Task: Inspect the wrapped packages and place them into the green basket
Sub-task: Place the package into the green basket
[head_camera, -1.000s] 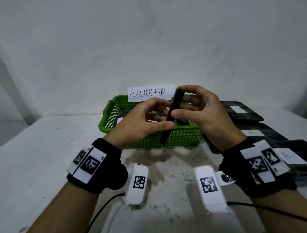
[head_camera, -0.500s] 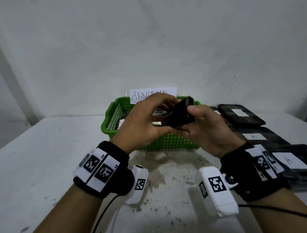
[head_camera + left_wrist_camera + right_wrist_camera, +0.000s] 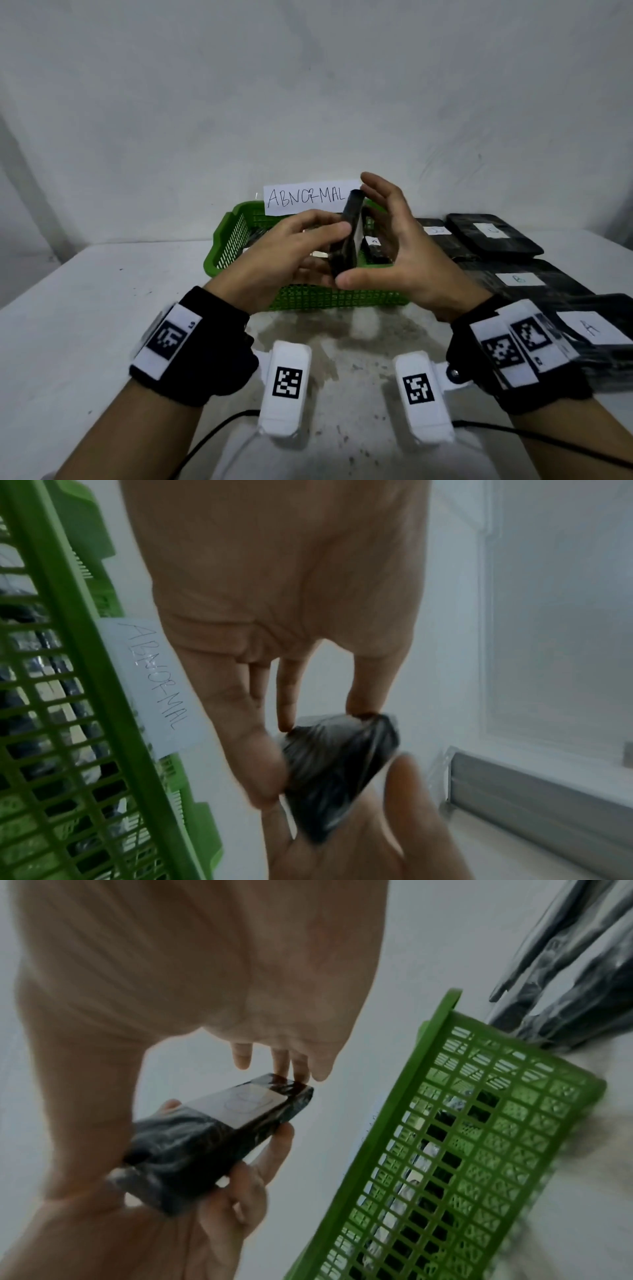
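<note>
A black wrapped package (image 3: 349, 236) stands on edge, held up just above the green basket (image 3: 325, 298). My left hand (image 3: 308, 236) grips its lower half, fingers curled round one side. My right hand (image 3: 387, 246) spans it end to end, thumb at the bottom and fingertips on the top end. In the right wrist view the package (image 3: 205, 1137) shows a white label (image 3: 240, 1107), and my right fingertips (image 3: 291, 1074) touch its far end. The left wrist view shows the package (image 3: 335, 764) end-on beside the basket wall (image 3: 85, 696).
A paper sign reading ABNORMAL (image 3: 305, 198) stands on the basket's far rim. Black packages (image 3: 376, 250) lie inside the basket. More labelled black packages (image 3: 493, 236) lie on the table to the right, one marked B (image 3: 520, 279) and one marked A (image 3: 589, 329). A wall stands close behind.
The package was tipped flat between both hands half a second ago and now stands on edge again. My right fingers have straightened out toward its top end.
</note>
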`<move>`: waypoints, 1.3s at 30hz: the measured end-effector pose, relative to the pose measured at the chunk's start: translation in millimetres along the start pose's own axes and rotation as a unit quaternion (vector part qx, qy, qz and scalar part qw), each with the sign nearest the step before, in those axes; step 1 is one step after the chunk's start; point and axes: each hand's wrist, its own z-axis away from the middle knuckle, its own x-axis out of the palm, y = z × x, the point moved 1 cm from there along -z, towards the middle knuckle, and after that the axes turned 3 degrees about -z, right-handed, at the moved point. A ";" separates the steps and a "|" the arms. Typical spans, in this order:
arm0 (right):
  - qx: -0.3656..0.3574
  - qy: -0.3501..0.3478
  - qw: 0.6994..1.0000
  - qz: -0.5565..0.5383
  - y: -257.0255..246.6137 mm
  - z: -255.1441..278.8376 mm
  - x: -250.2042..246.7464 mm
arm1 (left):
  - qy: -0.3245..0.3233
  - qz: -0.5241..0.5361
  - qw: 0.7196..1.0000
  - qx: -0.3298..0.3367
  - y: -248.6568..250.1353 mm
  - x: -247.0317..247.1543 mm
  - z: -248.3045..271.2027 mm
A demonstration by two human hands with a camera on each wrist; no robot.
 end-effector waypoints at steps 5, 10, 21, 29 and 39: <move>0.090 0.095 0.987 -0.091 4.8 -4.3 -7.0 | -0.004 -0.020 1.000 0.005 -3.3 -0.5 0.7; 0.070 0.167 0.981 -0.075 2.7 -5.3 -9.8 | -0.008 -0.101 0.995 0.007 -5.0 2.0 1.3; -0.011 0.049 0.986 -0.160 -28.0 -0.5 -2.6 | 0.106 -0.223 0.956 0.158 10.9 3.0 7.6; -0.060 0.076 0.969 -0.225 -26.3 -1.3 3.1 | 0.119 -0.288 0.927 0.211 8.4 -2.5 7.2; -0.022 0.114 0.985 -0.127 -26.7 -0.1 -9.8 | 0.011 -0.284 0.950 0.131 11.0 -17.7 9.6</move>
